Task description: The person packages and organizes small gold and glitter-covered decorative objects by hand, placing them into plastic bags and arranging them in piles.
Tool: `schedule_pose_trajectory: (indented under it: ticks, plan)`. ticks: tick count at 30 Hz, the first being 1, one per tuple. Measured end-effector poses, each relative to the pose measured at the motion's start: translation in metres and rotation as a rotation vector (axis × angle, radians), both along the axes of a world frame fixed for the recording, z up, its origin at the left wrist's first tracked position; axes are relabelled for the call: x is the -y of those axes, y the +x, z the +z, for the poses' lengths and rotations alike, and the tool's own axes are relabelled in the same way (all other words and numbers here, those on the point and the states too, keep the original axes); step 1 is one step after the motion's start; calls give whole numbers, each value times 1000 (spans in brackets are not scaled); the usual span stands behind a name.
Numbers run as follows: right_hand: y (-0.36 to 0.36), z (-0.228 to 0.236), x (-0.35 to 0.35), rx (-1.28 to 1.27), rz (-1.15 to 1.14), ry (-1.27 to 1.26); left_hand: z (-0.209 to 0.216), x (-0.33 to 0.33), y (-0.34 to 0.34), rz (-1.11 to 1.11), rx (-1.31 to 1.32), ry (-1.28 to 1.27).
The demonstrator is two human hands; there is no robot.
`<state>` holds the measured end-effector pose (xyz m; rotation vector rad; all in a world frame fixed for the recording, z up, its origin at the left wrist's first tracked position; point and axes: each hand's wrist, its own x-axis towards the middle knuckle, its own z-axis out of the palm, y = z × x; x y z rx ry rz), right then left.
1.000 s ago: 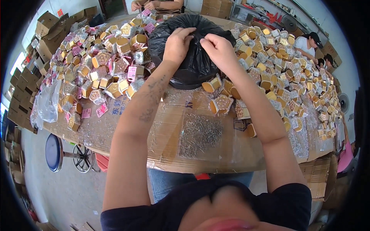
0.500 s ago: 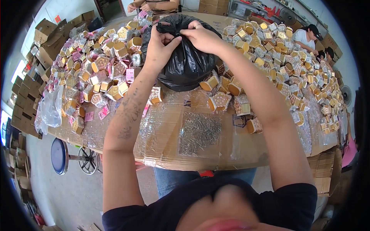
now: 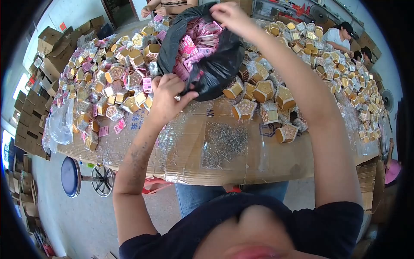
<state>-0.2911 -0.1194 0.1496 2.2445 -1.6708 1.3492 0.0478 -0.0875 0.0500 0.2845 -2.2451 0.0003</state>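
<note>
A black plastic bag [image 3: 217, 71] stands on the table in front of me, its mouth spread wide. Inside lie many pink printed cards [image 3: 202, 39], some in stacks. My left hand [image 3: 169, 93] grips the near left rim of the bag, fingers closed on the plastic; a ring shows on one finger. At the far right rim, my right hand [image 3: 230, 17] pinches the bag's edge and holds it up. Small house-shaped ornaments [image 3: 264, 90], gold and brown in clear bubbly wrap, crowd both sides of the bag.
A patch of small metal pins [image 3: 224, 144] lies on the cardboard-covered table [image 3: 185, 149]. At left are a clear plastic bag [image 3: 61, 123] and a blue round stool [image 3: 70, 177]. Another person's hands [image 3: 157, 11] work at the far edge; a person in white [image 3: 338, 39] sits far right.
The gathered bag mouth has been pulled open, and the pink cards inside now show. My left hand came nearer and down; my right hand moved farther away and up.
</note>
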Motion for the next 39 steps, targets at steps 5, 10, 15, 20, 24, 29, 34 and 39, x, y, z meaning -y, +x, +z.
schedule_pose_trajectory:
  ticks: [5,10,15,20,24,29,34,39]
  plan:
    - [100,-31,-104,-541,310,14,9,-23,14,-296,228,-53]
    - [104,-42,-159,-718,249,333,3,-41,22,16,412,178]
    - [105,-92,-182,-774,16,145,-29,-45,27,81,393,375]
    - [123,-91,-242,-531,-125,-76,-40,-100,45,206,-20,221]
    - [126,-123,-272,-289,-227,-14,-77,-130,56,318,64,382]
    - [140,-138,-282,-240,-230,-4,-93,-102,41,460,-16,404]
    - [165,-136,-316,-170,-240,-24,-100,-58,33,540,465,466]
    - [159,-144,-363,-270,-311,26,-100,-42,37,534,444,360]
